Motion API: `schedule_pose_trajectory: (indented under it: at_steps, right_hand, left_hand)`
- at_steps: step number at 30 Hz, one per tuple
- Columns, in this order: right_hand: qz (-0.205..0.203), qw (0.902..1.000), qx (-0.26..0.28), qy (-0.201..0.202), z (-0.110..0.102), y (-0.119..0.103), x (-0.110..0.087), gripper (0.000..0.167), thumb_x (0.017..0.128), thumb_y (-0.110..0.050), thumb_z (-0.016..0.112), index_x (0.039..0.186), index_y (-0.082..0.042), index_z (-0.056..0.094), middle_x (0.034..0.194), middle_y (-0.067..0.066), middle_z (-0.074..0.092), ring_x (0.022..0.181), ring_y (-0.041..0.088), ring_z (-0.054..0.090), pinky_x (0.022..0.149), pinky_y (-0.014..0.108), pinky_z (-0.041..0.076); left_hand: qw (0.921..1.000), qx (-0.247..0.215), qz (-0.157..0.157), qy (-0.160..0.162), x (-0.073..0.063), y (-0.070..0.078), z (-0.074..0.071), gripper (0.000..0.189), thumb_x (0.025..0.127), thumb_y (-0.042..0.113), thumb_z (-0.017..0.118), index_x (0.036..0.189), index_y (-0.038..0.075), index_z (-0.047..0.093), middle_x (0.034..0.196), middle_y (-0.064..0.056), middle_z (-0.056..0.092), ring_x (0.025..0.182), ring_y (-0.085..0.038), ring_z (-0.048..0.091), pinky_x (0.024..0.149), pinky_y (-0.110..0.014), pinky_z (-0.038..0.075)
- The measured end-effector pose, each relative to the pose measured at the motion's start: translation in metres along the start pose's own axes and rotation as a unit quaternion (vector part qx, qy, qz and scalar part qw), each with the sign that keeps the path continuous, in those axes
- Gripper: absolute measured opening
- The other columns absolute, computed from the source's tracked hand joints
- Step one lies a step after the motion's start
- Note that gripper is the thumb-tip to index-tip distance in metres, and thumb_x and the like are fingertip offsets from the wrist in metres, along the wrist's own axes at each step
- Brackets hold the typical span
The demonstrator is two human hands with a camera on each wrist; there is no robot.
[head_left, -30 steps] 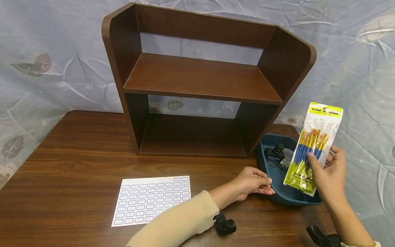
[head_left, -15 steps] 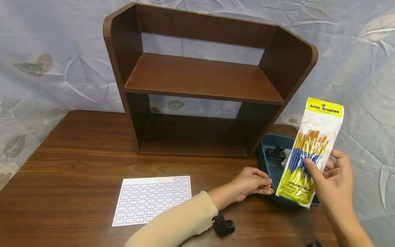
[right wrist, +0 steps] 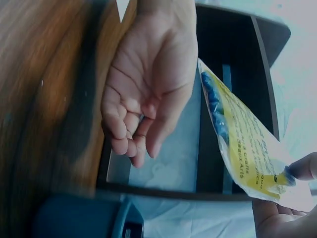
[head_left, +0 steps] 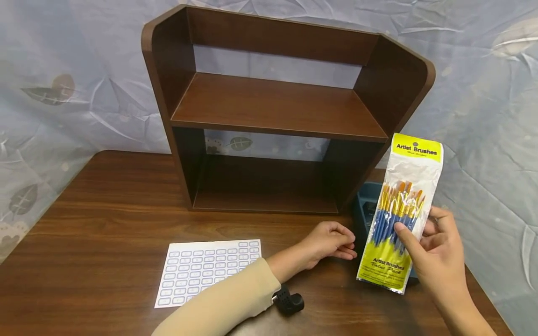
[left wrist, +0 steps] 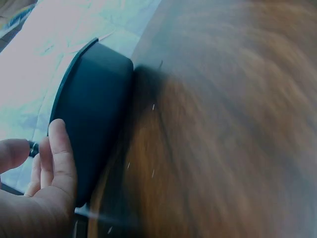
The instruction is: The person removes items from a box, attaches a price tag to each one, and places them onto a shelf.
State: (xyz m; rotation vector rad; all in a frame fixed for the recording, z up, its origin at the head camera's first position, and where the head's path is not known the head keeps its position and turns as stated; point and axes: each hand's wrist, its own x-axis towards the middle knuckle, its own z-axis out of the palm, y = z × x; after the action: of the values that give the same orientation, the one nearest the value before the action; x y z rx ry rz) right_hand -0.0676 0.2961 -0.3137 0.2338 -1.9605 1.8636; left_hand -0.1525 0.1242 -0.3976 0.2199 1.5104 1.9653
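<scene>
In the head view my right hand (head_left: 441, 254) pinches a clear pack of artist brushes (head_left: 399, 214), thumb on the front and fingers behind. The pack stands nearly upright, its yellow header at the top; the brushes inside have blue handles. Its yellow printed back shows in the right wrist view, above the thumb and fingers of the right hand (right wrist: 287, 208). My left hand (head_left: 329, 242) holds nothing, its fingers loosely bent just left of the blue bin (head_left: 360, 219). The pack covers most of that bin, and a dark item shows inside it.
A brown two-tier shelf (head_left: 277, 107) stands at the back of the wooden table (head_left: 105, 224). A white sheet of blue-bordered labels (head_left: 206, 270) lies at the front, partly under the left sleeve (head_left: 227, 298). A patterned cloth (head_left: 491, 140) hangs behind.
The right hand has carried the brush pack leftward from over the bin to its left front side. The left hand has let go of the bin's rim and drawn back to the left.
</scene>
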Motion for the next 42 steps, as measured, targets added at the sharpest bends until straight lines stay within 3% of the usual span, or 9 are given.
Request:
schedule_pose_trajectory:
  at_steps: [6,11,17,20,23,28,32,36,42]
  right_hand:
    - [0.008,0.9988,0.001,-0.048,0.011,0.004,-0.010,0.050,0.095,0.023,0.052,0.135,-0.006,0.046,0.110,0.001,0.080,0.084,0.012,0.080,0.063,0.025,0.063]
    - [0.048,0.9948,-0.037,-0.082,0.023,0.012,-0.015,0.045,0.098,0.016,0.056,0.132,-0.012,0.045,0.108,-0.006,0.079,0.084,0.011,0.080,0.064,0.028,0.064]
    - [0.096,0.9887,-0.034,-0.110,0.038,0.026,-0.025,0.042,0.100,0.011,0.058,0.132,-0.012,0.044,0.106,-0.006,0.079,0.084,0.014,0.080,0.064,0.032,0.064]
    - [0.120,0.9848,-0.028,-0.122,0.044,0.034,-0.031,0.040,0.101,0.008,0.058,0.132,-0.011,0.043,0.106,-0.005,0.079,0.086,0.015,0.080,0.066,0.034,0.065]
    - [0.136,0.9812,-0.031,-0.133,0.051,0.044,-0.037,0.039,0.101,0.007,0.060,0.131,-0.007,0.040,0.105,-0.005,0.078,0.087,0.015,0.079,0.067,0.033,0.065]
    - [0.154,0.9750,-0.023,-0.158,0.060,0.055,-0.042,0.041,0.100,0.007,0.060,0.132,0.005,0.035,0.106,-0.005,0.078,0.088,0.015,0.079,0.069,0.032,0.065]
    - [0.209,0.9630,-0.040,-0.166,0.066,0.057,-0.046,0.042,0.101,0.000,0.064,0.131,0.003,0.036,0.109,0.002,0.079,0.090,0.015,0.079,0.072,0.033,0.066]
    - [0.268,0.9450,-0.054,-0.179,0.071,0.060,-0.048,0.046,0.101,-0.007,0.067,0.134,0.001,0.035,0.120,0.019,0.076,0.093,0.015,0.079,0.076,0.035,0.066]
    - [0.273,0.9384,-0.032,-0.209,0.074,0.067,-0.052,0.051,0.102,-0.008,0.066,0.137,0.003,0.030,0.127,0.028,0.071,0.094,0.016,0.079,0.077,0.038,0.066]
  left_hand:
    - [0.9990,0.035,0.021,0.016,-0.010,0.009,-0.023,0.009,0.102,0.000,0.061,0.108,-0.004,0.065,0.081,-0.007,0.064,0.079,-0.024,0.077,0.079,-0.036,0.066]
    - [0.9970,0.066,0.035,0.023,-0.016,0.018,-0.044,0.013,0.103,0.001,0.060,0.113,-0.007,0.063,0.084,-0.008,0.064,0.075,-0.014,0.072,0.078,-0.032,0.066]
    - [0.9887,0.133,0.058,0.038,-0.021,0.024,-0.065,0.014,0.103,0.002,0.060,0.113,-0.008,0.063,0.092,-0.019,0.070,0.084,-0.030,0.076,0.075,-0.031,0.065]
    - [0.9810,0.177,0.064,0.047,-0.026,0.027,-0.075,0.014,0.103,0.002,0.059,0.111,-0.008,0.064,0.098,-0.027,0.072,0.088,-0.039,0.076,0.074,-0.033,0.065]
    - [0.9709,0.221,0.074,0.052,-0.032,0.031,-0.083,0.013,0.102,0.003,0.060,0.108,-0.008,0.065,0.101,-0.030,0.072,0.086,-0.040,0.075,0.073,-0.035,0.066]
    - [0.9443,0.308,0.102,0.058,-0.042,0.036,-0.100,0.013,0.101,0.010,0.065,0.106,-0.002,0.068,0.093,-0.022,0.072,0.072,-0.022,0.069,0.063,-0.027,0.060]
    - [0.9058,0.400,0.127,0.058,-0.052,0.040,-0.112,0.012,0.100,0.013,0.068,0.106,0.003,0.068,0.091,-0.012,0.073,0.072,-0.009,0.061,0.063,-0.020,0.052]
    - [0.8672,0.473,0.144,0.062,-0.062,0.044,-0.126,0.013,0.098,0.014,0.069,0.106,0.005,0.069,0.094,-0.008,0.074,0.081,-0.009,0.061,0.072,-0.020,0.050]
    - [0.8420,0.518,0.136,0.067,-0.076,0.046,-0.144,0.016,0.098,0.013,0.069,0.109,0.001,0.068,0.093,-0.007,0.072,0.081,-0.011,0.061,0.070,-0.021,0.051]
